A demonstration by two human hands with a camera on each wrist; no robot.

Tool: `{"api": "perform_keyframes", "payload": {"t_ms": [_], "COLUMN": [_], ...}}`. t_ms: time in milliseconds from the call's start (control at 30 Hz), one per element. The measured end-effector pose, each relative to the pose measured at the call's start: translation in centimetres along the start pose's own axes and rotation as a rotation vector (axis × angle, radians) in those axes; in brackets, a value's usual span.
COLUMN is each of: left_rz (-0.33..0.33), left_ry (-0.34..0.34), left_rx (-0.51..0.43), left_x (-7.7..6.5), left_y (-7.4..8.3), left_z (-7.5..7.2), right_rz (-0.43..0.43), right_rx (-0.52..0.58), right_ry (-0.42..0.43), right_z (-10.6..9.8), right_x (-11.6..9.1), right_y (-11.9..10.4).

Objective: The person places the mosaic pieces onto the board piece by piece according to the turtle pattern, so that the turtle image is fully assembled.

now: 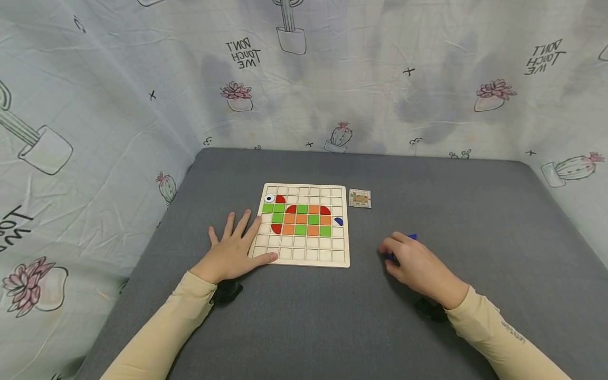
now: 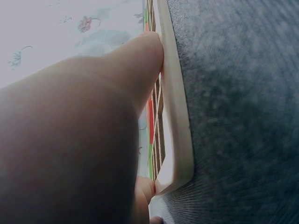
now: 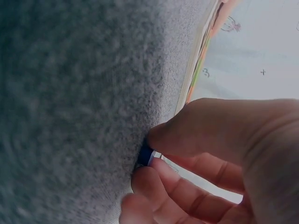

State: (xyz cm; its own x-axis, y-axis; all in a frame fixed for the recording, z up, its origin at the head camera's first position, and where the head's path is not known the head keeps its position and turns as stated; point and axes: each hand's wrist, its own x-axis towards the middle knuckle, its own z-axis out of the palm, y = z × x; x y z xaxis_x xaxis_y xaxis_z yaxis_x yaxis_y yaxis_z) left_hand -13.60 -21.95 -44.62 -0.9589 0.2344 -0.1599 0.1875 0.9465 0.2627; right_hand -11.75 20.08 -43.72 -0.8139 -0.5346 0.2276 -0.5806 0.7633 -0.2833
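A square wooden grid board [image 1: 306,257] lies on the grey table, with green, orange and red tiles in its cells. A round eye piece [image 1: 269,198] sits at its upper left, a blue half-round tile [image 1: 338,221] near its right edge. My left hand [image 1: 231,254] is spread along the board's left side, its thumb resting on the front edge. To the right of the board, my right hand [image 1: 413,264] pinches a small blue tile [image 3: 145,155] between thumb and fingers, low at the table surface. Another bit of blue [image 1: 412,236] shows beyond that hand, partly hidden.
A small square pattern card [image 1: 360,198] lies just off the board's upper right corner. The grey cloth tabletop [image 1: 304,322] runs up to a white printed curtain [image 1: 370,79] at the back and sides.
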Motion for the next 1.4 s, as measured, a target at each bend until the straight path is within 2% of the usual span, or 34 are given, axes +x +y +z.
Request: {"api": "perform_keyframes", "payload": {"t_ms": [200, 500, 733, 1000, 1167, 1400], "left_rz": [-0.001, -0.004, 0.002, 0.002, -0.002, -0.003], "left_ry": [0.000, 0.000, 0.004, 0.003, 0.009, 0.006], "left_rx": [0.005, 0.005, -0.001, -0.004, -0.002, 0.003], "left_x": [0.1, 0.0, -0.2, -0.2, -0.1, -0.1], "left_y": [0.0, 0.0, 0.0, 0.1, 0.2, 0.1], "left_z": [0.0, 0.0, -0.1, -0.1, -0.1, 0.0], "right_rz": [0.041, 0.039, -0.020, -0.109, -0.158, -0.218], "right_rx": [-0.029, -0.026, -0.022, 0.066, 0.143, 0.193], "right_ry": [-0.019, -0.028, -0.011, -0.022, -0.045, -0.054], "right_z": [0.0, -0.1, 0.3, 1.1, 1.5, 2.1], "right_x": [0.0, 0.1, 0.9, 3.7, 6.2, 9.3], "right_y": [0.0, -0.2, -0.6, -2.1, -3.6, -6.1]}}
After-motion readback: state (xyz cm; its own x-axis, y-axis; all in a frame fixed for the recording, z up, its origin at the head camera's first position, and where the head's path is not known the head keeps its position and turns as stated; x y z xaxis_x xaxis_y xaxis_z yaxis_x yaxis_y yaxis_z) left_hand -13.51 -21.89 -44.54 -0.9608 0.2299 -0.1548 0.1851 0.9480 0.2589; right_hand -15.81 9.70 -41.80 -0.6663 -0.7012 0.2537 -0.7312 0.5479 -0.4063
